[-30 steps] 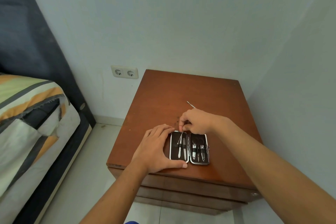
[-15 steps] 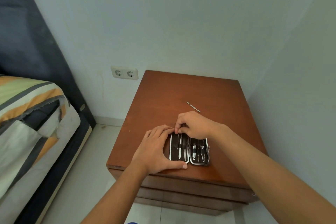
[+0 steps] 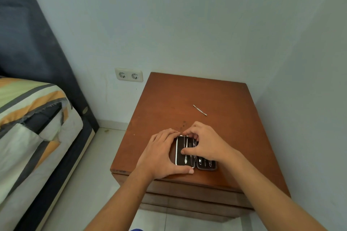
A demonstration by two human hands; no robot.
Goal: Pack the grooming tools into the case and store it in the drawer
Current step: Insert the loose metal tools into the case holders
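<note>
Near the front edge of the table, an open grooming case, lying flat with both halves up, apparently so that each tool can be slid under its strap. Left hand spread flat beside and partly over the case's left edge, fingers nearly together and thumb stretched along the front, seemingly pinning the case so it cannot skate on the smooth wood; nothing gripped, only pressed. Right hand curled over the middle and right half, thumb pressed onto a slim metal tool in the left half, fingertips bunched at the case's far rim near that tool's upper end; looks like seating the tool into its slot, with thumb and fingers close together on it rather than wide. Cannot tell whether the tool is fully under its strap, since the thumb covers that part. Right half holding several more small tools, too small to name. 1 thin loose tool left on the table, well apart behind both hands, probably next to be packed. Drawer fronts below the table top shut, so closing the case and storing it not yet done.
</note>
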